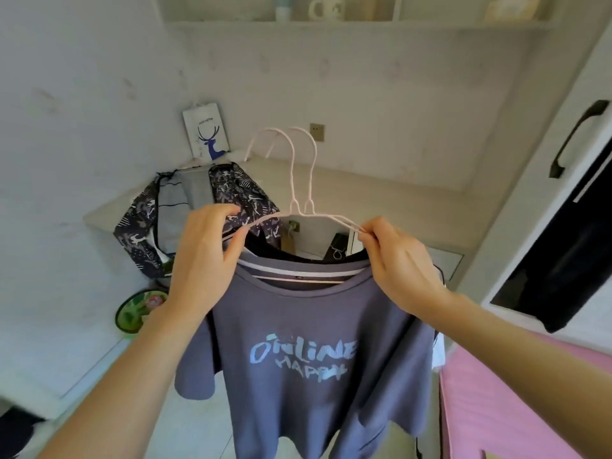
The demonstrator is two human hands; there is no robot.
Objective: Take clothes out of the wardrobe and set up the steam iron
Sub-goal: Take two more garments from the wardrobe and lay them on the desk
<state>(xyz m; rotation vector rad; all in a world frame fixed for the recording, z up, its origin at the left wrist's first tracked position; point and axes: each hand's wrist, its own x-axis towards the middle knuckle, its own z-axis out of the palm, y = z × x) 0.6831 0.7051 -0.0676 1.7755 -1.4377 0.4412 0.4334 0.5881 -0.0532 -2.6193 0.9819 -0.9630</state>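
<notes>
A grey-blue T-shirt [298, 352] with pale lettering hangs in front of me on thin pink wire hangers [301, 180], two hooks showing side by side. A dark garment's collar [284, 253] peeks out behind it. My left hand [205, 256] pinches the hangers' left shoulder wire. My right hand [397, 260] pinches the right shoulder wire. The wardrobe [563, 200] stands at the right, its door with a black handle [576, 137] and a dark opening. No steam iron is in view.
A wooden desk [381, 190] runs along the far wall, with patterned dark clothes [198, 207] draped over its left end and a deer-print bag [205, 134]. A green fan [139, 309] lies low left. A pink bed [530, 409] fills the lower right. Shelves [331, 21] hang above.
</notes>
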